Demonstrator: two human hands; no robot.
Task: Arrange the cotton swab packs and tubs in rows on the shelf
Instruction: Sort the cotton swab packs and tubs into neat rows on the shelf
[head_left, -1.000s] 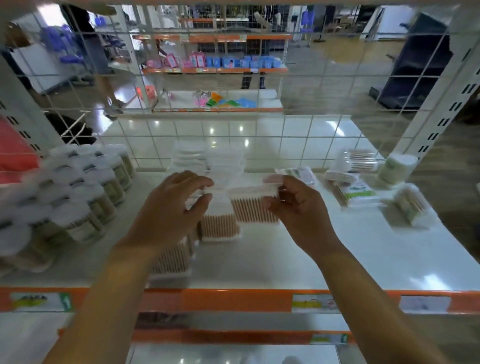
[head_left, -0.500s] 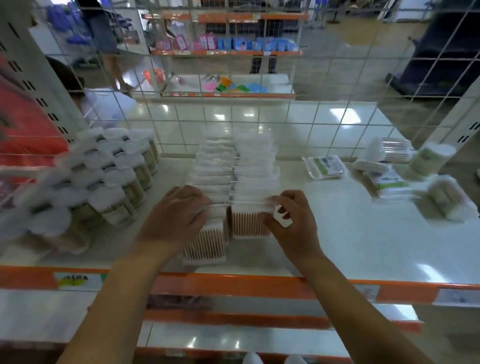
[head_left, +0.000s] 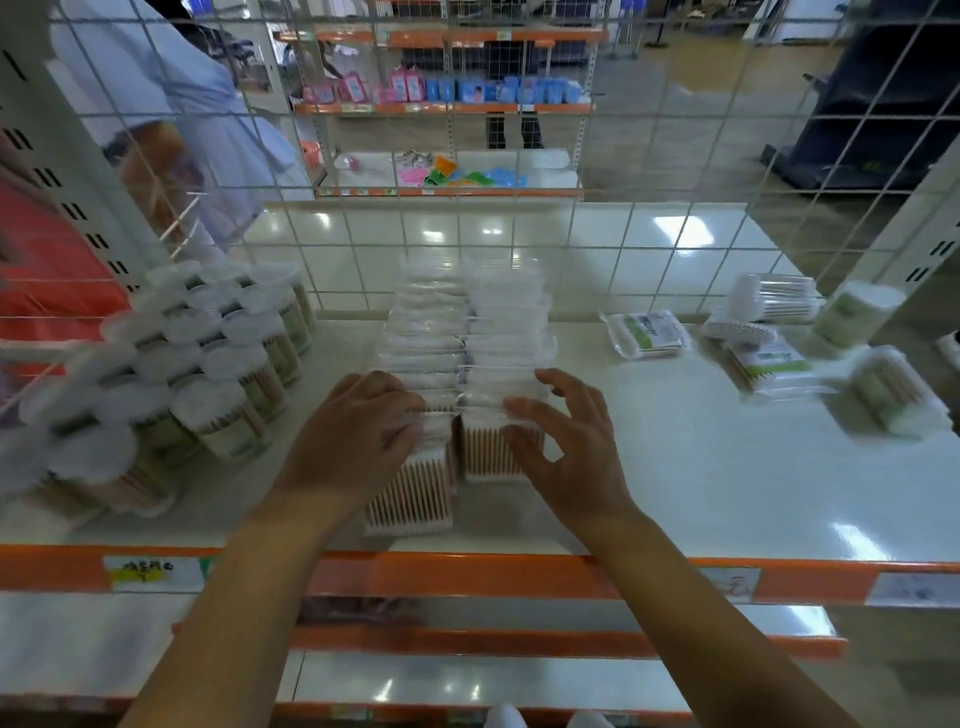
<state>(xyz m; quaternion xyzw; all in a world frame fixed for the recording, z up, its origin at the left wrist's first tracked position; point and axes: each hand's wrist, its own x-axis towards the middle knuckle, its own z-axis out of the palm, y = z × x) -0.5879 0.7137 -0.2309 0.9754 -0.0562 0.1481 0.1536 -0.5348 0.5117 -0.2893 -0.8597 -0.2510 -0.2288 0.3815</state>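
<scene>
Swab packs (head_left: 470, 338) in two rows mid-shelf, hands at the front pair.
Left hand (head_left: 358, 441) lies on the left front pack, fingers together; right hand (head_left: 566, 441) fingers spread, touching the right one. Tubs (head_left: 208, 364) at nine o'clock.

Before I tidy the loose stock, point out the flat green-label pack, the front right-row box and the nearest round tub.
flat green-label pack (head_left: 645, 332), head view, on its label.
front right-row box (head_left: 485, 453), head view, on its front face.
nearest round tub (head_left: 224, 420), head view, on its lid.

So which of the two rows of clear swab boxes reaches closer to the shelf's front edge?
The left row, under the left hand; its front box sits nearer the orange edge.
</scene>
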